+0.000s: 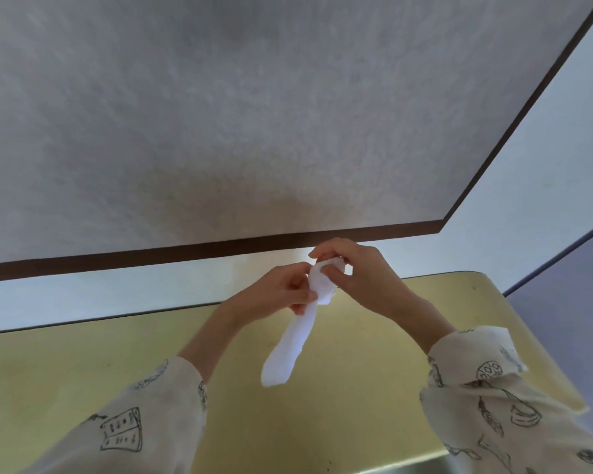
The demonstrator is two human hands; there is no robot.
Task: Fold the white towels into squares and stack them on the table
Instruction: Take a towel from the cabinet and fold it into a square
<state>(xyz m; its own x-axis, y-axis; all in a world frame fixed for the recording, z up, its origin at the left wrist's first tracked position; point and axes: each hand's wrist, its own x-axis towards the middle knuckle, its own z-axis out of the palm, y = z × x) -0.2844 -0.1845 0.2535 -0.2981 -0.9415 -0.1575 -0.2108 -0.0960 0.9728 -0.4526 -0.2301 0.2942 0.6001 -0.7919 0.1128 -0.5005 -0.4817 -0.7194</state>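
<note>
Both hands hold one small white cloth towel (300,331) up above the yellow tabletop (83,367). The left hand (281,290) pinches its top edge, and the right hand (350,268) pinches the same edge just beside it. The rest of the towel hangs down below both grips.

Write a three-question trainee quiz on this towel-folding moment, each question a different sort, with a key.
1. True or false: the white towel lies flat on the yellow table.
2. Which hand takes the towel's top end? A) left hand B) right hand C) neither
3. Fill in: the towel's lower part hangs ____ above the table.

Key: 1. False, both hands hold it up, bunched. 2. B; the left hand's grip sits just below. 3. Loose.
</note>
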